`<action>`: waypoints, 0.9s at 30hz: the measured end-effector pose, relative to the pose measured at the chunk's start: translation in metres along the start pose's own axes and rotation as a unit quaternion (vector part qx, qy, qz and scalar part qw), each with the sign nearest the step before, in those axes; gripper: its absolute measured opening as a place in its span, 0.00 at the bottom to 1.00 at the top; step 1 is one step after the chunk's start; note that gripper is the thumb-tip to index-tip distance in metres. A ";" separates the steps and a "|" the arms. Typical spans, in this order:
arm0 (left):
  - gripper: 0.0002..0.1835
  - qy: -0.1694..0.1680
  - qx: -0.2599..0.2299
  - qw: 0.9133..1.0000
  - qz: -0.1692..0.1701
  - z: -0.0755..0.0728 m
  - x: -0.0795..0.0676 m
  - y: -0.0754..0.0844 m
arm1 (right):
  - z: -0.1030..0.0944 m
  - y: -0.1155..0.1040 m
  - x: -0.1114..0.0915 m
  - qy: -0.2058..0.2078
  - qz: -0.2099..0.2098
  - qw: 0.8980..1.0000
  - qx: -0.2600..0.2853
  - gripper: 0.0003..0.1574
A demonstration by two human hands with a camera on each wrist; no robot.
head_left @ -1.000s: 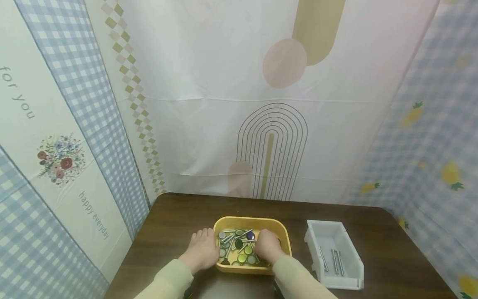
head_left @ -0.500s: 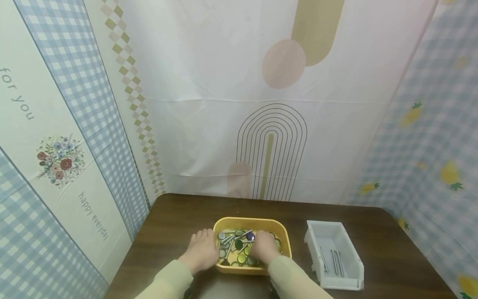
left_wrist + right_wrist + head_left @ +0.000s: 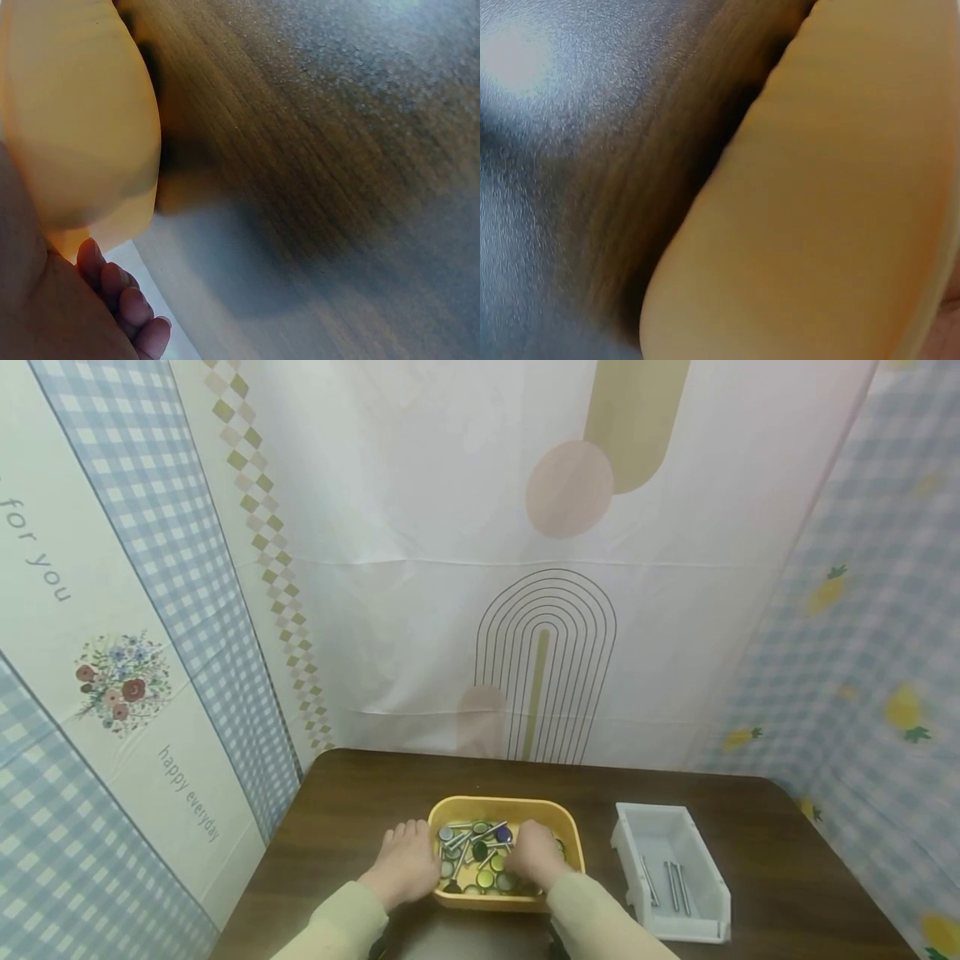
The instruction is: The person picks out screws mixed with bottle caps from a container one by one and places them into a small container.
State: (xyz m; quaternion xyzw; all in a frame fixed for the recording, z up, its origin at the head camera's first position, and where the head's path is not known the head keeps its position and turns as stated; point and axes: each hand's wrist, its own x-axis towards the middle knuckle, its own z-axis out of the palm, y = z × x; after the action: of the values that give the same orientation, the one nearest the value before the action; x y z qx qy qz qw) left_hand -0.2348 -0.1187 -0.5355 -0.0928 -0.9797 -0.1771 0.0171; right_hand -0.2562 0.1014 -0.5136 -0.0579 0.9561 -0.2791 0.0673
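Note:
A yellow plastic bin (image 3: 517, 902) on the table holds a mix of round caps (image 3: 486, 880), green, grey and one dark blue, and thin silvery metal rods (image 3: 461, 863). My left hand (image 3: 408, 860) rests against the bin's left side, its fingers loosely bent along the outside in the left wrist view. Inside the bin's right half, my right hand (image 3: 537, 856) reaches down among the pieces with bent fingers. Its fingertips are hidden, so whatever they may hold does not show. The right wrist view has mostly the bin's outer wall (image 3: 802, 210).
To the right of the yellow bin stands a white open-front bin (image 3: 712, 928) with several metal rods (image 3: 677, 887) in it. Both rest on a dark wooden table (image 3: 360, 793). Patterned cloths (image 3: 405, 635) hang behind and beside it.
My right hand shifts slightly left within the yellow bin, then back to the right, staying low among the pieces. The left hand stays in place.

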 end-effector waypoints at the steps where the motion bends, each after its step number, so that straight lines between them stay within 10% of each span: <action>1: 0.16 0.002 0.000 1.000 0.001 0.000 0.000 0.000 | -0.002 0.000 0.000 -0.002 -0.001 1.000 0.004 0.11; 13: 0.16 -0.004 -0.005 1.000 -0.006 -0.001 0.000 0.001 | -0.038 0.005 0.001 -0.015 -0.034 0.998 0.042 0.23; 27: 0.17 -0.004 -0.001 1.000 -0.013 0.001 0.003 0.003 | -0.072 0.043 0.005 -0.013 0.006 0.994 0.111 0.04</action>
State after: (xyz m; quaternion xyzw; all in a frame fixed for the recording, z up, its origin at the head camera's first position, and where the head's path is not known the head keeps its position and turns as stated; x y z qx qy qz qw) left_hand -0.2368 -0.1154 -0.5355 -0.0810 -0.9806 -0.1783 0.0111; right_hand -0.2757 0.1746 -0.4775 -0.0481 0.9187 -0.3821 0.0875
